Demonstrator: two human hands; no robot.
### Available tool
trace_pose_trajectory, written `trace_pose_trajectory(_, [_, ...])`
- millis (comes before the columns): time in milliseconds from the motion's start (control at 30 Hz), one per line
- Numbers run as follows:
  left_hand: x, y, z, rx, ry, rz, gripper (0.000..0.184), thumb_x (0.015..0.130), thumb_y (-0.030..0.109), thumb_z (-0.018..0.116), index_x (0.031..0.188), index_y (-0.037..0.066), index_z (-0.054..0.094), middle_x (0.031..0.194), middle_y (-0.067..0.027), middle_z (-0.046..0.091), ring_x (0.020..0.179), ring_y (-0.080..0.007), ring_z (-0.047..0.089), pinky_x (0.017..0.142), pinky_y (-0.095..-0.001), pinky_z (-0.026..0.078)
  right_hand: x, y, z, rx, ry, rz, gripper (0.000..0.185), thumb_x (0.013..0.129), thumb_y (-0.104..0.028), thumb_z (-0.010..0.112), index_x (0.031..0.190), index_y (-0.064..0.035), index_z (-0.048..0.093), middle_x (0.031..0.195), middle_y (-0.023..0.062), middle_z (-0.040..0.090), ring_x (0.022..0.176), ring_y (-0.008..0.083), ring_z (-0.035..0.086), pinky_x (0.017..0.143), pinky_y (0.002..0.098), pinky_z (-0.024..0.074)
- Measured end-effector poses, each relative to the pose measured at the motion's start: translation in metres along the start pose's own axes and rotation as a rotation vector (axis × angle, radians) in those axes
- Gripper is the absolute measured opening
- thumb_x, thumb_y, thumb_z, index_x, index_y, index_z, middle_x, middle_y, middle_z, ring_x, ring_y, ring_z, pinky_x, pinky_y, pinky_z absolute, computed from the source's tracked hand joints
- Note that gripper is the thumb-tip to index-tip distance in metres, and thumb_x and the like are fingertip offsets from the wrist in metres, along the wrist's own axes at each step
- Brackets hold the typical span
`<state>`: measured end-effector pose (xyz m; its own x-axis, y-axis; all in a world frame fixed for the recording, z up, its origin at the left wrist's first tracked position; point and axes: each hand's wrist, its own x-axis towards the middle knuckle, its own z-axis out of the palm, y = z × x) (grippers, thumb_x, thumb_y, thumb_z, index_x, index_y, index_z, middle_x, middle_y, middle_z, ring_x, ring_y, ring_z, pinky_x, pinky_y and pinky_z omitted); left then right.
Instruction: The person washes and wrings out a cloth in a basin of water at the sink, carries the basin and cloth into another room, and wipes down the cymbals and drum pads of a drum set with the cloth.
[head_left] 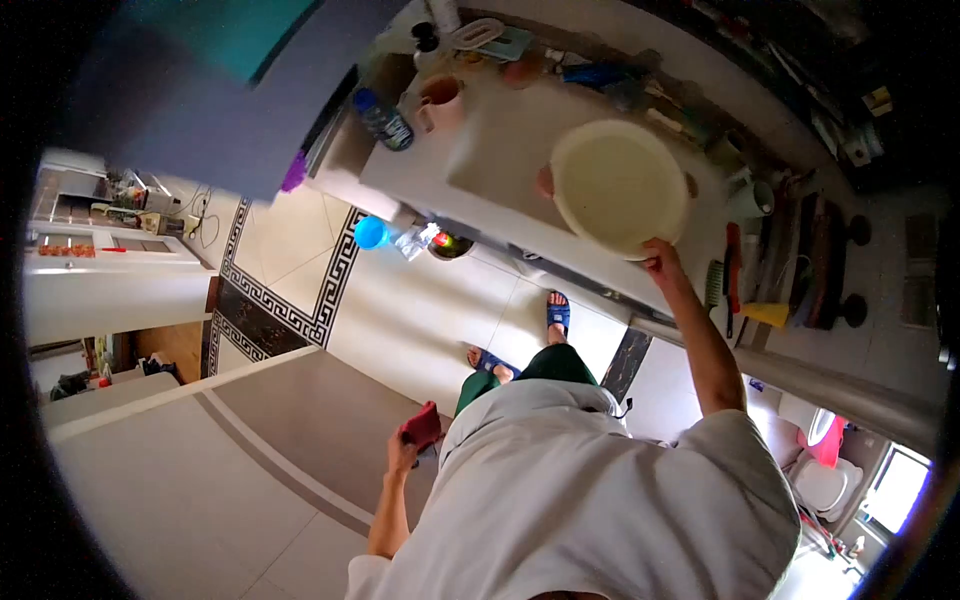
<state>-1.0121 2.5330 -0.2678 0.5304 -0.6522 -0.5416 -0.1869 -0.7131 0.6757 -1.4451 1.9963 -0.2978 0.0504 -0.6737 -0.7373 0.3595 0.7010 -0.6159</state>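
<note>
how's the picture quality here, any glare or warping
Head view: wide-angle warping, with black corners; the window at lower right is blown out; soft shadows streak the pale floor; upper right sinks into darkness; the basin reads clearly, but small items above it look smeary.

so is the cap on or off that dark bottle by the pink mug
On: the blue cap covers the end of the dark bottle, beside the pink mug.

Room between mug [441, 104] and basin [619, 188]; dim clutter [612, 82] behind, seemingly tight
</note>
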Motion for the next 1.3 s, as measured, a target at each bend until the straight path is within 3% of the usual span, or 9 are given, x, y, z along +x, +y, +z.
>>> trace_pose_trajectory(200, [0.028, -0.005, -0.070, -0.065, -0.048, -0.008, 0.037, 0.066, -0.007, 0.048, 0.098, 0.002, 0.064, 0.085, -0.0171, 0.066, 0.078, -0.0235, 0.063, 0.070, -0.0311, 0.047, -0.076, 0.023, 0.000, 0.041, 0.097, -0.134, 0.021, 0.076, -0.005, 0.068, 0.089, -0.0086, 0.052, 0.078, 0.0001, 0.048, 0.044, 0.0058, 0.032, 0.037, 0.0178, 0.0261])
trace_pose_trajectory(300, [0.064, -0.093, -0.088, 0.066, 0.024, 0.087, 0.030, 0.068, -0.005, 0.052, 0.095, 0.002, 0.063, 0.081, -0.0188, 0.064, 0.075, -0.0301, 0.061, 0.068, -0.0351, 0.047, -0.105, 0.044, -0.002, 0.039, -0.051, -0.192, 0.016, 0.075, -0.005, 0.068, 0.084, -0.0094, 0.055, 0.073, -0.0022, 0.049, 0.044, 0.0049, 0.034, 0.037, 0.0172, 0.0269])
trace_pose_trajectory(400, [0.075, -0.114, -0.101, 0.040, 0.056, 0.064, 0.024, 0.070, -0.002, 0.054, 0.093, 0.001, 0.061, 0.082, -0.0197, 0.062, 0.079, -0.0348, 0.060, 0.069, -0.0388, 0.046, -0.145, 0.074, 0.011, -0.025, -0.082, -0.240, 0.011, 0.076, -0.008, 0.067, 0.082, -0.0103, 0.057, 0.067, -0.0032, 0.050, 0.044, 0.0045, 0.037, 0.037, 0.0168, 0.0277])
trace_pose_trajectory(600, [0.042, -0.104, -0.111, 0.020, 0.172, -0.014, 0.019, 0.071, -0.001, 0.055, 0.089, 0.000, 0.058, 0.088, -0.0220, 0.061, 0.085, -0.0374, 0.059, 0.074, -0.0413, 0.045, -0.195, 0.131, 0.107, -0.393, 0.091, 0.037, 0.019, 0.070, -0.009, 0.066, 0.086, -0.0096, 0.055, 0.062, -0.0009, 0.051, 0.037, 0.0066, 0.036, 0.032, 0.0179, 0.0300])
trace_pose_trajectory(700, [0.034, -0.150, -0.095, -0.010, 0.212, -0.028, 0.017, 0.071, 0.000, 0.056, 0.088, 0.000, 0.057, 0.089, -0.0226, 0.060, 0.087, -0.0389, 0.058, 0.075, -0.0426, 0.045, -0.168, 0.168, 0.151, -0.487, -0.085, 0.143, 0.023, 0.070, -0.012, 0.064, 0.091, -0.0082, 0.054, 0.065, 0.0004, 0.055, 0.034, 0.0064, 0.039, 0.030, 0.0177, 0.0310])
trace_pose_trajectory(967, [0.012, -0.196, -0.098, -0.259, 0.251, -0.381, 0.024, 0.077, 0.017, 0.063, 0.096, 0.002, 0.063, 0.093, -0.0224, 0.063, 0.091, -0.0387, 0.059, 0.077, -0.0428, 0.046, -0.118, 0.271, 0.394, -0.625, -0.411, 0.377, 0.009, 0.075, -0.005, 0.060, 0.083, -0.0051, 0.054, 0.067, 0.0032, 0.057, 0.037, 0.0094, 0.044, 0.029, 0.0182, 0.0363])
trace_pose_trajectory(1167, [0.024, -0.194, -0.176, -0.202, 0.166, -0.779, 0.040, 0.075, 0.027, 0.064, 0.110, 0.007, 0.062, 0.105, -0.0214, 0.063, 0.099, -0.0364, 0.060, 0.084, -0.0416, 0.046, -0.083, 0.355, 0.615, -0.723, -0.626, 0.484, 0.012, 0.076, -0.005, 0.060, 0.087, -0.0060, 0.055, 0.071, 0.0014, 0.056, 0.046, 0.0084, 0.048, 0.032, 0.0167, 0.0348])
trace_pose_trajectory(1267, [0.056, -0.203, -0.229, -0.063, 0.142, -0.659, 0.039, 0.073, 0.022, 0.061, 0.110, 0.007, 0.062, 0.105, -0.0216, 0.063, 0.100, -0.0373, 0.059, 0.085, -0.0411, 0.046, -0.072, 0.382, 0.719, -0.658, -0.665, 0.476, 0.030, 0.072, -0.003, 0.063, 0.100, -0.0035, 0.053, 0.077, 0.0034, 0.056, 0.049, 0.0096, 0.051, 0.030, 0.0183, 0.0349])
trace_pose_trajectory(1300, [0.073, -0.197, -0.256, -0.194, 0.186, -0.665, 0.038, 0.069, 0.015, 0.057, 0.105, 0.005, 0.063, 0.101, -0.0220, 0.063, 0.097, -0.0390, 0.060, 0.083, -0.0415, 0.047, -0.086, 0.382, 0.765, -0.743, -0.651, 0.431, 0.018, 0.075, -0.005, 0.060, 0.092, -0.0061, 0.054, 0.077, 0.0002, 0.056, 0.050, 0.0064, 0.048, 0.033, 0.0163, 0.0326])
